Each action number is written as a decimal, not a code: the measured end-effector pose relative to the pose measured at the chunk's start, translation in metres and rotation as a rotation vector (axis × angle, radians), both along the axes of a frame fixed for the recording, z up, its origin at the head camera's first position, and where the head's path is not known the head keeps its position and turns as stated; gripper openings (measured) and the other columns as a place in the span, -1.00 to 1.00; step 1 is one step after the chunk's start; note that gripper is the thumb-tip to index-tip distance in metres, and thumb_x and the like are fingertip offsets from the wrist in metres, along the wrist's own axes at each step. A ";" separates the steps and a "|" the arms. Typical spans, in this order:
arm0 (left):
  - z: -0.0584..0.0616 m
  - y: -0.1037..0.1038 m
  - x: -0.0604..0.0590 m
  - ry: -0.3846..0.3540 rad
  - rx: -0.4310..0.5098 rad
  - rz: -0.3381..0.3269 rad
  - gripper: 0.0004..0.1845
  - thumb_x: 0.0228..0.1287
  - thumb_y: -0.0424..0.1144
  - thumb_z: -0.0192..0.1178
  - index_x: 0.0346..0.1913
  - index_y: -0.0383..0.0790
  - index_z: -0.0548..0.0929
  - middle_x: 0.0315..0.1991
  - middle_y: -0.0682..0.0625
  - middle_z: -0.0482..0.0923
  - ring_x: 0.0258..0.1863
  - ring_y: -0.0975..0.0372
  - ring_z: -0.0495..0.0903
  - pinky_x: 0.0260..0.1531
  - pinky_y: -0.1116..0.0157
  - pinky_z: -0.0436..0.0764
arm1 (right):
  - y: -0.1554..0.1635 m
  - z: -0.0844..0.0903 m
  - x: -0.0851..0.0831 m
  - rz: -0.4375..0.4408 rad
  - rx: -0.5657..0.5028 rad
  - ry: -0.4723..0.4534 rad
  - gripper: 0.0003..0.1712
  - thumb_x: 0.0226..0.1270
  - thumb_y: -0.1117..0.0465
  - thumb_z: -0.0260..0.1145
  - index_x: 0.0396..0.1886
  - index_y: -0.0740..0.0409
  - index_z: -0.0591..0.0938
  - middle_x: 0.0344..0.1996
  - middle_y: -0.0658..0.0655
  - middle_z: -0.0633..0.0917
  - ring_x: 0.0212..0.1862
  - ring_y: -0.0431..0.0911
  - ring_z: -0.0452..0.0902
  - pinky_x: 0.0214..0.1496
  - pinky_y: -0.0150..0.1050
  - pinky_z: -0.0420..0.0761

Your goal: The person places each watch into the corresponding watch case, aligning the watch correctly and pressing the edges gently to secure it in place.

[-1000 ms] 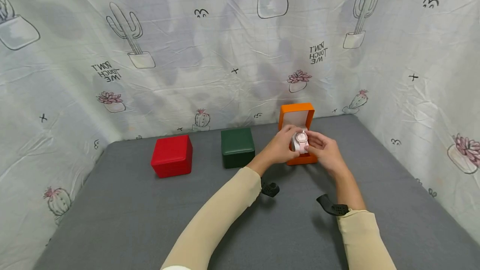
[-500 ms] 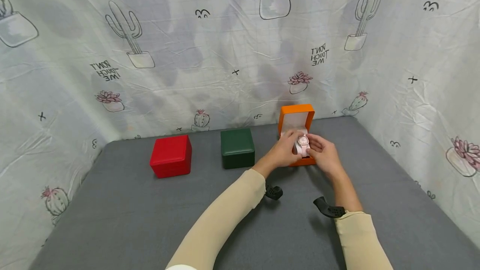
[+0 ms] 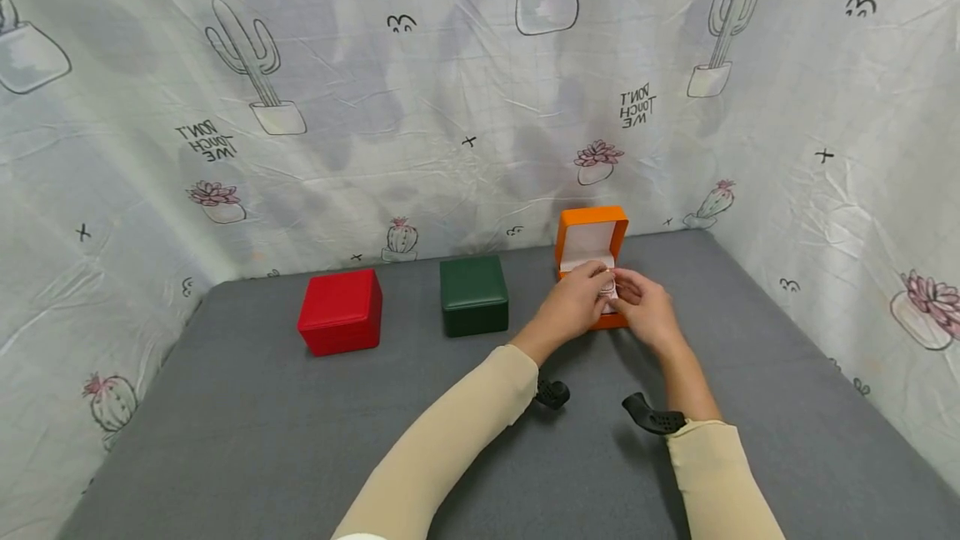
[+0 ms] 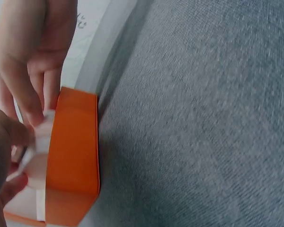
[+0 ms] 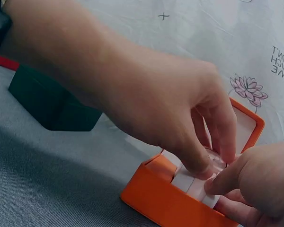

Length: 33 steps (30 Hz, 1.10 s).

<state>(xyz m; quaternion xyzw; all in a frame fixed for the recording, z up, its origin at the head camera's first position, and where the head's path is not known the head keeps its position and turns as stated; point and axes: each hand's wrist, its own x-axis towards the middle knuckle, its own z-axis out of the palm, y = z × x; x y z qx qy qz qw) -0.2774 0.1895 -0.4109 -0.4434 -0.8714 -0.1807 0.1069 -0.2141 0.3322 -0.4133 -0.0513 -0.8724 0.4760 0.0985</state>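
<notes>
An open orange box (image 3: 591, 233) stands at the back right of the grey table, its lid upright. Both hands meet over its base. My left hand (image 3: 597, 283) and my right hand (image 3: 622, 293) pinch a pink watch (image 3: 609, 285) on a white cushion (image 5: 190, 181) from either side, low in the box's (image 5: 166, 201) opening. In the left wrist view, fingers (image 4: 38, 97) hold the cushion (image 4: 38, 158) against the orange wall (image 4: 73, 156). The fingers hide most of the watch.
A dark green closed box (image 3: 474, 296) sits left of the orange one, and a red closed box (image 3: 341, 311) farther left. Printed cloth walls (image 3: 825, 157) close in the back and both sides. Grey table surface (image 3: 300, 440) stretches toward me.
Both hands have moved the watch down from above the orange box into its base. It now sits lower and is more covered by the fingers.
</notes>
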 end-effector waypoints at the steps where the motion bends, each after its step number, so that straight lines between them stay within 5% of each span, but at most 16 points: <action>1: 0.000 0.001 0.001 0.029 -0.015 0.002 -0.68 0.39 -0.19 0.14 0.16 -0.09 0.59 0.17 0.05 0.53 0.07 0.28 0.58 0.10 0.42 0.57 | 0.000 0.000 0.000 0.000 -0.001 0.000 -0.45 0.36 0.41 0.21 0.33 0.34 0.39 0.26 0.41 0.48 0.30 0.21 0.43 0.18 -0.15 0.55; 8: -0.004 0.005 0.003 0.049 -0.103 0.040 -0.76 0.39 -0.16 0.15 0.04 -0.02 0.67 0.09 0.09 0.60 -0.01 0.32 0.63 0.02 0.42 0.61 | 0.007 0.000 0.001 -0.058 0.008 0.014 -0.46 0.34 0.38 0.24 0.31 0.35 0.41 0.28 0.39 0.48 0.34 0.22 0.38 0.30 -0.01 0.46; 16: -0.005 0.001 0.003 0.034 -0.131 0.010 -0.72 0.43 -0.12 0.08 0.12 -0.02 0.59 0.14 0.08 0.49 0.01 0.31 0.55 0.01 0.41 0.60 | 0.017 -0.001 0.004 0.004 0.073 -0.132 -0.28 0.33 0.20 0.31 0.39 0.37 0.29 0.35 0.45 0.35 0.36 0.29 0.31 0.29 0.12 0.44; 20: 0.007 -0.006 0.002 0.077 -0.110 -0.011 -0.66 0.42 -0.09 0.08 0.18 -0.04 0.54 0.28 0.04 0.40 0.18 0.26 0.45 0.06 0.37 0.60 | 0.017 0.000 0.004 0.054 0.065 -0.160 -0.17 0.30 0.09 0.34 0.43 0.38 0.23 0.39 0.44 0.29 0.39 0.29 0.27 0.32 0.14 0.40; 28: 0.043 -0.014 -0.014 0.288 -0.022 -0.024 -0.62 0.38 -0.12 0.09 0.22 -0.05 0.52 0.31 -0.01 0.40 0.31 0.19 0.36 0.13 0.34 0.56 | 0.014 0.002 0.004 0.070 0.085 -0.179 -0.13 0.30 0.12 0.34 0.43 0.44 0.16 0.39 0.47 0.27 0.39 0.30 0.26 0.35 0.16 0.37; 33: 0.054 -0.017 -0.026 0.269 -0.073 0.044 -0.57 0.38 -0.10 0.09 0.28 -0.02 0.47 0.38 -0.06 0.31 0.40 0.11 0.25 0.37 0.18 0.36 | 0.012 0.001 0.003 0.052 0.103 -0.200 -0.10 0.29 0.09 0.35 0.43 0.44 0.16 0.37 0.47 0.30 0.36 0.29 0.29 0.35 0.15 0.36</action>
